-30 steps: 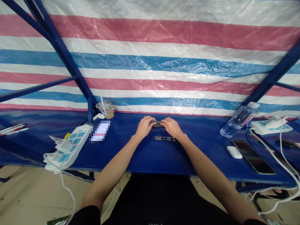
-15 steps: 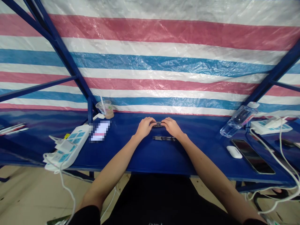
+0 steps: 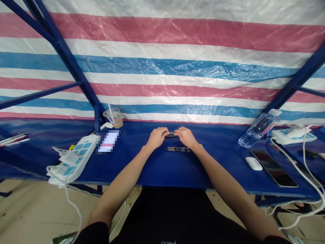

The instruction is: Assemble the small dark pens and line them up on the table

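My left hand [image 3: 156, 137] and my right hand [image 3: 186, 136] rest on the blue table [image 3: 162, 166], fingers curled, and together pinch the two ends of a small dark object [image 3: 171, 134] between them. What that object is stays hard to tell; it looks like a short dark pen part. Just in front of my hands, a dark pen [image 3: 177, 149] lies flat on the table, untouched.
A plastic cup with a straw [image 3: 114, 117] stands at the back left, a white power strip [image 3: 74, 157] at the left edge. On the right lie a water bottle [image 3: 259, 129], a white earbud case [image 3: 253, 163], a phone [image 3: 273, 167], another power strip [image 3: 294, 135] and white cables [image 3: 303, 176].
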Tool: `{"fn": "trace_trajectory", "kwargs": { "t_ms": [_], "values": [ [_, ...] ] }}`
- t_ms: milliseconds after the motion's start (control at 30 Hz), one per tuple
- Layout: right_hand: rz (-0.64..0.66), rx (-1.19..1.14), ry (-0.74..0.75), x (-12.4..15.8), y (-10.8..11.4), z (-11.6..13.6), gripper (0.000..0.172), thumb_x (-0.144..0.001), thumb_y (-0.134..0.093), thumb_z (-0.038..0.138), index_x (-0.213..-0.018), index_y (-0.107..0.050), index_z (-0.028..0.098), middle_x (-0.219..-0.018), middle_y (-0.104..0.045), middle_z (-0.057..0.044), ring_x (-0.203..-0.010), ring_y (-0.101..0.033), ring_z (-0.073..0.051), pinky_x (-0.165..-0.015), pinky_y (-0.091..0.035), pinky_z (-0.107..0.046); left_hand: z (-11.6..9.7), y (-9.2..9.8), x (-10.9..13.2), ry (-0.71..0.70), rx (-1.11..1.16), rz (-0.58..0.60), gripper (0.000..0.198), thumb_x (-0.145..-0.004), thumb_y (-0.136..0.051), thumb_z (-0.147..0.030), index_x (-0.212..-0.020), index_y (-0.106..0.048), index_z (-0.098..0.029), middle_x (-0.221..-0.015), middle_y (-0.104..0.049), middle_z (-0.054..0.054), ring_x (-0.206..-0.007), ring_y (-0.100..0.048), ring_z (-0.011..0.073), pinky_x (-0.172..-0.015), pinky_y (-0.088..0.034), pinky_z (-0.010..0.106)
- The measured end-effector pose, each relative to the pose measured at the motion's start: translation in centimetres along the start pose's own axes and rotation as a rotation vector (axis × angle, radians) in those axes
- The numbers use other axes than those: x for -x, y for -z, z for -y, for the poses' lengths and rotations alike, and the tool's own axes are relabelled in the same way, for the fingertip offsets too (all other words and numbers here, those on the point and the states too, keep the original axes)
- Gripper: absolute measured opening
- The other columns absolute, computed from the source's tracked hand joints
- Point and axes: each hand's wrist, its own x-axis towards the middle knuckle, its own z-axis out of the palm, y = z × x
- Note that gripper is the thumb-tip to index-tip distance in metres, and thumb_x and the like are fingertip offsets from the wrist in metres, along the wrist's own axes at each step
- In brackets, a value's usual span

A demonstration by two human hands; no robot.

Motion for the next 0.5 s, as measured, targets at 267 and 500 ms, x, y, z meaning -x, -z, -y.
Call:
{"fn": "trace_trajectory", "kwargs": {
  "t_ms": [267, 500],
  "values": [
    [-0.018, -0.015, 0.012, -0.05, 0.18, 0.23, 0.029, -0.109, -0.049, 0.028, -0.104, -0.077, 0.021, -0.093, -0.072, -0.009, -0.092, -0.062, -0.026, -0.087, -0.05, -0.037, -0.3, 0.05, 0.05, 0.079, 0.087, 0.003, 0.043, -0.109, -0.042, -0.041, -0.078, -0.065, -0.022, -0.08, -0.071, 0.002, -0.078, -0.065, 0.02, -0.077, -0.045, 0.031],
    [-0.063, 0.036, -0.045, -0.07, 0.14, -0.16, 0.026, -0.108, -0.051, 0.026, -0.106, -0.076, 0.02, -0.098, -0.073, -0.011, -0.095, -0.063, -0.027, -0.091, -0.05, -0.04, -0.06, -0.25, 0.01, 0.061, 0.161, -0.076, 0.012, -0.1, -0.064, -0.034, -0.107, -0.066, -0.024, -0.082, -0.072, -0.002, -0.077, -0.066, 0.0183, -0.077, -0.047, 0.029]
  ]
}}
